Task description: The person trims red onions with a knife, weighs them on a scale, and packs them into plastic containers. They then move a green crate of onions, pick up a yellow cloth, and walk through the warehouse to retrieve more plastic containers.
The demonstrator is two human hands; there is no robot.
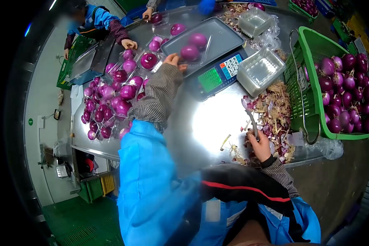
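My left hand (pixel 174 61) is closed at the near left edge of a clear plastic tray (pixel 206 52), over the grey platform (pixel 225 37) of a digital scale. Two red onions (pixel 190 53) lie in that tray, slightly blurred. The scale's green display (pixel 209 79) is lit, its digits hard to read. In my right hand (pixel 260 146) is a small knife (pixel 252 119), its blade pointing away from me. Beneath and beside that hand, onion skins and root trimmings (pixel 274 119) are heaped on the metal table (pixel 184 139).
Several packed trays of red onions (pixel 119 98) crowd the table's left. Empty clear trays (pixel 261 71) stand right of the scale. A green basket (pixel 301 82) holding many red onions is at far right. Across the table, a co-worker's hand (pixel 129 44) reaches toward the packs; another hand (pixel 147 14) touches an onion.
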